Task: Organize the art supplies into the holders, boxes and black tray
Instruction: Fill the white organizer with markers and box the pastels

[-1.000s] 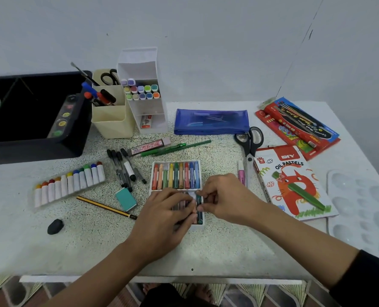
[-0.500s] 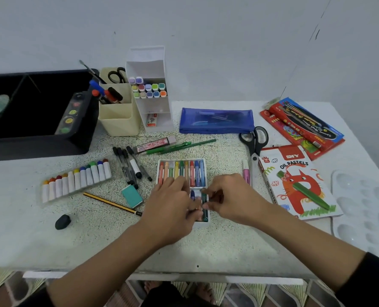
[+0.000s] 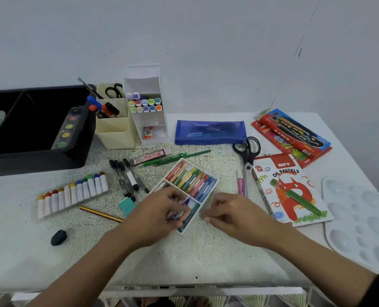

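Note:
A white tray of oil pastels [image 3: 190,180] lies turned diagonally at the table's middle, with many coloured sticks in its far half. My left hand [image 3: 159,213] covers its near half and grips it, fingers curled over the sticks. My right hand [image 3: 233,216] is at the tray's near right rim, thumb and fingers curled onto it. The oil pastels box [image 3: 288,187] with a red cat lies just to the right. The black tray [image 3: 35,160] stands at the far left, next to a beige holder [image 3: 115,134] and a white marker holder [image 3: 149,120].
Paint tubes [image 3: 73,193], black pens [image 3: 126,178], a pencil [image 3: 100,214], a teal eraser [image 3: 127,206] and a black eraser [image 3: 59,237] lie to the left. A blue pouch [image 3: 209,131], scissors [image 3: 247,151], a pink pen [image 3: 241,185] and a white palette [image 3: 361,218] are behind and right.
The pastel tray has been turned from square to diagonal. My right hand has drawn back from the sticks to the tray's near right rim. My left hand stays over the near half.

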The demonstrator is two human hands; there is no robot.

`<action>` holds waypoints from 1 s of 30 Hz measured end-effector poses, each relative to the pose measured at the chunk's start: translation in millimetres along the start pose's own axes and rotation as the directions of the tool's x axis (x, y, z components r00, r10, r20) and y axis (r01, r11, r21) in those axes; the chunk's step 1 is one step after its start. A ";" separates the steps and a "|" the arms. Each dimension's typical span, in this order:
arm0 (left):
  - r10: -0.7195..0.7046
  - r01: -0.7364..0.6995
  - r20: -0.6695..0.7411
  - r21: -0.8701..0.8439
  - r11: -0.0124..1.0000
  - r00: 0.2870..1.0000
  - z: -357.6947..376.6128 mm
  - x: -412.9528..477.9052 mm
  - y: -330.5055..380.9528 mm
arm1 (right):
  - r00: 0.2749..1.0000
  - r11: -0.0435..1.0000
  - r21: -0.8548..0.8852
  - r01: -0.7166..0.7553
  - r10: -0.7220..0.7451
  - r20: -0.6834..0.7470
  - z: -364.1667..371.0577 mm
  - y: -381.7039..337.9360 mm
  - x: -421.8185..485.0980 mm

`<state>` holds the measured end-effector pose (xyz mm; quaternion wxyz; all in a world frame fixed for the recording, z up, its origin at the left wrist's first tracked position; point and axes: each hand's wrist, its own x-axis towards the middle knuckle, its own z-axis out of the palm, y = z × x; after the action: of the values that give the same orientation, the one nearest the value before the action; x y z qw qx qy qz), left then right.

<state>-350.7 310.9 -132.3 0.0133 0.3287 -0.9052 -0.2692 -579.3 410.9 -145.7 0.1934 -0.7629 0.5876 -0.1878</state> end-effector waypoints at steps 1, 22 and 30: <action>-0.010 0.010 0.032 -0.002 1.000 0.999 -7.0 0.0 -5.6 | 0.998 1.000 -0.007 -0.011 0.011 -0.061 -2.5 2.3 -2.4; -0.069 0.090 -0.101 0.224 0.970 0.993 26.6 34.6 -16.0 | 0.588 0.554 -0.232 -0.800 0.801 -0.112 -65.1 71.9 -32.8; -0.050 0.054 -0.028 0.170 0.984 0.998 15.8 37.5 -15.9 | 0.597 0.613 -0.092 -0.784 0.708 -0.377 -68.5 65.6 -35.9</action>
<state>-373.9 285.7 -159.5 -0.0113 0.3554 -0.9158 -0.1869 -677.2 425.3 -123.2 0.0648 -0.4227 0.8948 -0.1285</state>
